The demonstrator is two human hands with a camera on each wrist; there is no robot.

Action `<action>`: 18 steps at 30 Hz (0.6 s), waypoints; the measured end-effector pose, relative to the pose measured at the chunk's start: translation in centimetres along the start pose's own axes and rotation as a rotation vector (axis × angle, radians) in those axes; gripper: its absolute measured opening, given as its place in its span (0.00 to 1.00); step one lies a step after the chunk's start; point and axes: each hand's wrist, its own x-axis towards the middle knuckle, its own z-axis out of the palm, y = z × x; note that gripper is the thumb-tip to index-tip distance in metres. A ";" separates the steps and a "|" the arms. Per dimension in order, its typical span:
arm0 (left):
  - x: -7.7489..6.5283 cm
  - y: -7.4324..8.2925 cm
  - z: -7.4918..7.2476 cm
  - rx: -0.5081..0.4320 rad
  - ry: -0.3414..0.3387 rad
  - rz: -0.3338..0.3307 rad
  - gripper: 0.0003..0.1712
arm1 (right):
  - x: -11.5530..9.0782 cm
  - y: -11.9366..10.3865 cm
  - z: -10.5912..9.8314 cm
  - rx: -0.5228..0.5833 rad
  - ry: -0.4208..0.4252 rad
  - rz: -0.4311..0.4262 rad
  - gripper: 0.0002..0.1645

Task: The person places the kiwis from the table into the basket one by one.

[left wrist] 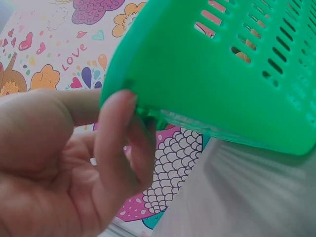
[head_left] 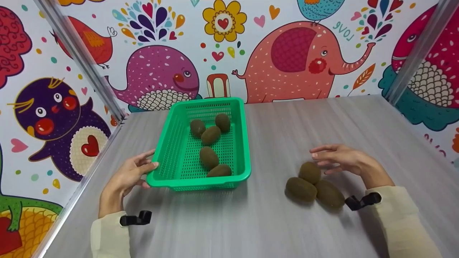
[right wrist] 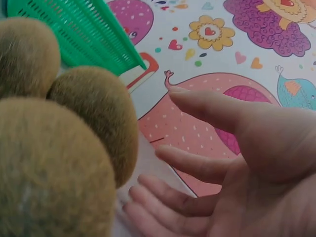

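On the bench [head_left: 265, 222], the left hand [head_left: 125, 175] has its fingers pinching the edge of a green basket [head_left: 200, 182] with five kiwis [head_left: 211, 135] inside, and the right hand [head_left: 346, 159], fingers apart, is near three more kiwis [head_left: 300, 190].

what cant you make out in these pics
Head view: lower part of the nearest kiwi inside the basket, hidden by its front rim.
Left wrist view: one fingertip of the left hand, hidden behind the basket.
Right wrist view: part of the closest loose kiwi, cut off by the left and bottom edges.
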 end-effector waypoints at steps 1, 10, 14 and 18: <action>0.0 0.0 0.0 -0.001 0.000 -0.001 0.39 | 0.1 0.1 0.1 -0.010 -0.002 0.015 0.42; 0.0 0.0 0.0 0.004 -0.001 0.000 0.39 | 0.7 0.3 0.9 -0.038 0.001 0.058 0.40; 0.0 0.1 -0.1 0.009 -0.007 0.004 0.39 | 0.6 0.2 1.1 -0.057 -0.011 0.054 0.41; 0.0 0.1 -0.1 0.008 -0.013 0.005 0.39 | 0.6 0.0 1.3 -0.069 -0.042 0.038 0.44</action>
